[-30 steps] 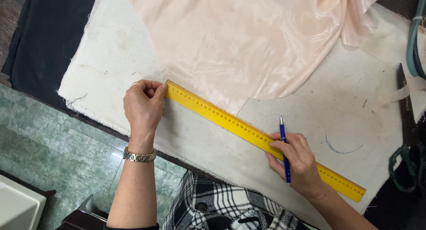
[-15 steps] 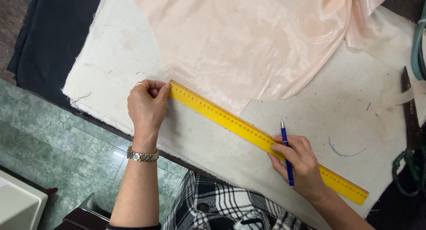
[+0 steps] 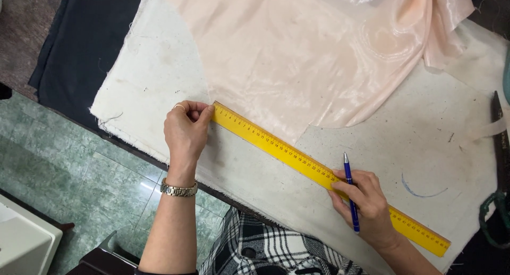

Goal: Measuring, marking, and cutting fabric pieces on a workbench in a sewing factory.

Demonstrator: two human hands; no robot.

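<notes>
A: From the head view, where does the yellow ruler (image 3: 319, 174) lie?

B: Slantwise on the off-white cloth (image 3: 159, 78) that covers the tabletop, running from upper left down to lower right. Its upper end sits at the lower edge of a pale peach satin fabric (image 3: 297, 46), which is spread over the cloth above it.

A: And the hands?

B: The left hand (image 3: 186, 129) is closed at the ruler's upper end, fingertips pinched right against that end; whether they grip the ruler itself or the fabric edge there I cannot tell. A ring shows on one finger and a metal wristwatch (image 3: 179, 189) circles the wrist. The right hand (image 3: 366, 206) rests on the ruler nearer its lower end, fingers pressing it down, and it grasps a blue pen (image 3: 350, 192), which points up and away with its tip just past the ruler's far edge.

A: Anything else on the cloth?

B: A curved blue pen mark (image 3: 422, 189), to the right of the right hand and apart from the ruler. Small dark specks are scattered about.

A: Any containers?

B: A white boxy thing (image 3: 21, 243) stands at the lower left on the green tiled floor (image 3: 69, 174); its contents are not visible. A dark fabric (image 3: 79, 46) lies under the cloth at the upper left, and checked black-and-white clothing (image 3: 265, 251) shows at the bottom edge.
</notes>
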